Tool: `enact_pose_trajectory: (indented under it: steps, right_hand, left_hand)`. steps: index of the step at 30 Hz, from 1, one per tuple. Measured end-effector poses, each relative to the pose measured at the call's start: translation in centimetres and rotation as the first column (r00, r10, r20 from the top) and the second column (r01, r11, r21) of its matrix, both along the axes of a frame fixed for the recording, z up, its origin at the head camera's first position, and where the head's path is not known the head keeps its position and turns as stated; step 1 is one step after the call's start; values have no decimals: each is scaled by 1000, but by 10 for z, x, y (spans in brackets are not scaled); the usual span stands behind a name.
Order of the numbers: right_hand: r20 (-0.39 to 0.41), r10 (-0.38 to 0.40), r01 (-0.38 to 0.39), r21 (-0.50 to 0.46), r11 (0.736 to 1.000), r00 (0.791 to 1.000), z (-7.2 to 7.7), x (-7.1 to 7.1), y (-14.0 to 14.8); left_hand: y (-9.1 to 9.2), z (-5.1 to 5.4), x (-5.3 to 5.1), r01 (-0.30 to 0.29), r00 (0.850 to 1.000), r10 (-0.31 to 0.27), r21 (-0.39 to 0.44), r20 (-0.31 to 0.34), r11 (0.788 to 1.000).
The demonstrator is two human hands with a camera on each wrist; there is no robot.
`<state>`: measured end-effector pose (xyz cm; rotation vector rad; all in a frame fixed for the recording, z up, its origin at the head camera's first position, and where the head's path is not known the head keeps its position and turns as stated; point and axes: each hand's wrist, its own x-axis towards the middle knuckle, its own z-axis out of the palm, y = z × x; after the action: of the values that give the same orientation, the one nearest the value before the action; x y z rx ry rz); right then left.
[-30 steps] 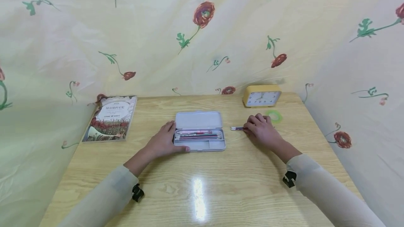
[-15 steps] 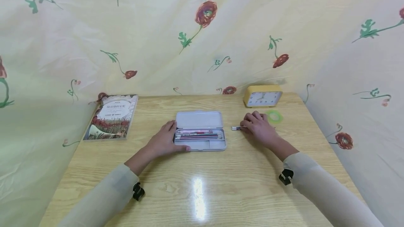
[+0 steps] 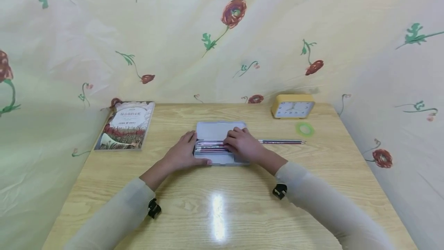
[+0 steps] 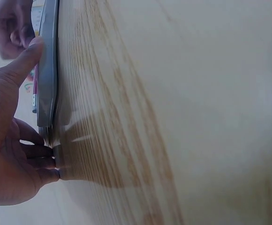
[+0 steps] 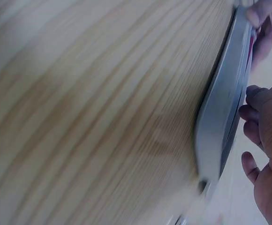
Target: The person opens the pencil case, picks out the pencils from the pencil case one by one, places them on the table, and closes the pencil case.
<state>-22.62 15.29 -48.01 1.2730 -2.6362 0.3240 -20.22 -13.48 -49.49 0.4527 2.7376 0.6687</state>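
Note:
A grey pencil case [image 3: 222, 160] lies with its lid open on the wooden table, pencils [image 3: 209, 149] in its rear compartment. My left hand [image 3: 182, 152] holds the case's left end. Its thumb [image 4: 30, 54] lies along the front wall and the other fingers are round the end. Over the right half of the case, my right hand [image 3: 244, 146] reaches in with curled fingers [image 5: 252, 115]. Whether a pencil is between these fingers is hidden. Just right of the case, more pencils [image 3: 282, 142] lie side by side on the table.
A yellow clock [image 3: 293, 106] stands at the back right, with a round green-rimmed item [image 3: 305, 129] in front of it. At the back left lies a book [image 3: 126, 125]. A flowered cloth [image 3: 180, 38] hangs behind the table.
My right hand has moved left from the pencils on the table to the pencil case, uncovering pencils that still lie there. The left hand stays on the case. The head view has shifted slightly.

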Motion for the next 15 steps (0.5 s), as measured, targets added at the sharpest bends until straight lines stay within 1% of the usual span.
enact_pose_trajectory:
  steps: [3,6,10,15]
  right_hand:
    - [47,-13,11,39,999,999,0,-1,-19]
    - [102,-52,44,83,996,993,1,-2,-32]
    - [144,-104,86,126,988,984,2,-3,-40]
    - [181,-143,117,144,983,973,0,-4,-43]
  left_hand:
    - [0,0,-1,0,1000,0,-8,2,1000]
    - [0,-1,-1,0,1000,0,-15,3,1000]
    - [1,1,-1,3,1000,-3,-11,-2,1000]
    - [1,2,-1,0,1000,0,-11,0,1000]
